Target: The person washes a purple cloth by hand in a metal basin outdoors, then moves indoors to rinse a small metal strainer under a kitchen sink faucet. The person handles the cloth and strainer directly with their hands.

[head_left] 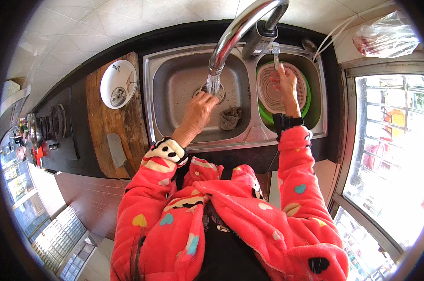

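Note:
Water runs from the chrome faucet (217,65) onto my left hand (199,110), whose fingers are bent under the stream above the drain of the left sink basin (176,77). Whether those fingers hold anything cannot be seen. My right hand (287,86) is raised over the right basin, its fingertips at the faucet's lever handle (276,58). Beneath that hand, a pinkish plastic strainer basket (268,96) rests in a green basin (306,107). A crumpled grey-brown cloth (230,118) lies in the left basin, right of my left hand.
On the left, a wooden cutting board (103,123) bears a white patterned bowl (108,82) and a cleaver (116,149). Farther left is a gas stove (59,133). A clear plastic bag (387,38) hangs at the upper right, above a barred window (384,123).

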Motion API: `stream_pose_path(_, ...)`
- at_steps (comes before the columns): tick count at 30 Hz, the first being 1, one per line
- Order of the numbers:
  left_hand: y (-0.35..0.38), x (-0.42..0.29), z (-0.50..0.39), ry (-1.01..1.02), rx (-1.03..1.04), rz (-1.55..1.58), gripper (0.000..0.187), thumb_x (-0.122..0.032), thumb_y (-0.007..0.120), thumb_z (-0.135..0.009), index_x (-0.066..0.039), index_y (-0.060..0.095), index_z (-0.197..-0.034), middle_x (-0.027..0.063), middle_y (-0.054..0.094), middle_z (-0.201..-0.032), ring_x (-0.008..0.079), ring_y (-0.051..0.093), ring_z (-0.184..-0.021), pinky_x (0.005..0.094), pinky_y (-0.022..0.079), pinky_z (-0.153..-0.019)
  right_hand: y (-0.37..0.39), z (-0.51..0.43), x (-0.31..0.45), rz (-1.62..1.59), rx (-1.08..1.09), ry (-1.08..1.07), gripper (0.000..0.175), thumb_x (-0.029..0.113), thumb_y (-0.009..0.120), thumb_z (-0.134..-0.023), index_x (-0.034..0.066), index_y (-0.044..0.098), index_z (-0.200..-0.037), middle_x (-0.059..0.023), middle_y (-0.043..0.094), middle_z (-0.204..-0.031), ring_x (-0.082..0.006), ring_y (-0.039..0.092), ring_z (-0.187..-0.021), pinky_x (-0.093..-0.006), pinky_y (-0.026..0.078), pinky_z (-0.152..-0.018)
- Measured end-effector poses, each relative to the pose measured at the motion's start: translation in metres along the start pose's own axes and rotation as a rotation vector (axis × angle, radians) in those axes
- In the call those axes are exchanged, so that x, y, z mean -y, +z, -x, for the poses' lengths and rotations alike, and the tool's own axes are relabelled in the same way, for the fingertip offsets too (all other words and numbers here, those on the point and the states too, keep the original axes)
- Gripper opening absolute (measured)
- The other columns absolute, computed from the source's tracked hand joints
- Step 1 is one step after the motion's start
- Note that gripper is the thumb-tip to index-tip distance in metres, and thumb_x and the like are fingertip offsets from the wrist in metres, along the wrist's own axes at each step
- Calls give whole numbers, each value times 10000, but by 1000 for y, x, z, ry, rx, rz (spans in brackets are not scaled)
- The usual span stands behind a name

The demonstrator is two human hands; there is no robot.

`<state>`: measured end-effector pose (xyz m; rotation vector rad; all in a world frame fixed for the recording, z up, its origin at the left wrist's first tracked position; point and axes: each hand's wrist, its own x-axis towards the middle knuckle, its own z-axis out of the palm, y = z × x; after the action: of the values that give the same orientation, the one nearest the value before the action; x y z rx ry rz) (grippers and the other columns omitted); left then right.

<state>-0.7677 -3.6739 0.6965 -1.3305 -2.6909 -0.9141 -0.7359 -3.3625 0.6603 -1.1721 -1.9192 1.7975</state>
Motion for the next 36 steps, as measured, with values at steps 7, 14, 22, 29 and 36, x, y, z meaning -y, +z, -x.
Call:
stream_pose_path(7,-6,3,9,38,7,-74,86,-13,624,-753,-46,570,-811,69,569,-790,245,574,-819,356,497,-676,0,-27,-33,-348,209,166,162,229,650,-899,68,630,-906,-38,679,-776,-81,610,-592,-186,404,-453)
stream_pose_path(14,-2,3,15,26,28,-58,90,-29,626,-765,-46,571,-834,77,570,-793,252,580,-815,358,498,-682,-1,-39,-47,-318,237,172,153,217,649,-899,81,633,-967,-34,682,-802,-83,622,-631,-194,444,-485)
stream_pose_path(22,5,11,6,-79,41,129,107,-30,652,-785,-28,556,-830,98,576,-803,289,578,-828,391,480,-710,1,-33,-42,-341,254,177,125,188,594,-928,74,606,-978,-32,675,-808,-78,609,-630,-188,435,-503)
stream_pose_path(29,6,17,11,-6,153,29,116,-26,655,-780,-18,566,-854,113,587,-825,294,569,-866,406,469,-717,-4,-29,-40,-353,328,177,139,169,561,-944,74,607,-1034,-37,674,-832,-84,622,-655,-193,458,-519)
stream_pose_path(36,7,27,6,-175,26,327,131,-51,650,-813,10,586,-911,132,616,-833,280,590,-771,342,461,-690,-3,-27,-36,-339,319,210,165,173,543,-954,69,604,-1068,-40,672,-839,-85,623,-660,-193,462,-522)
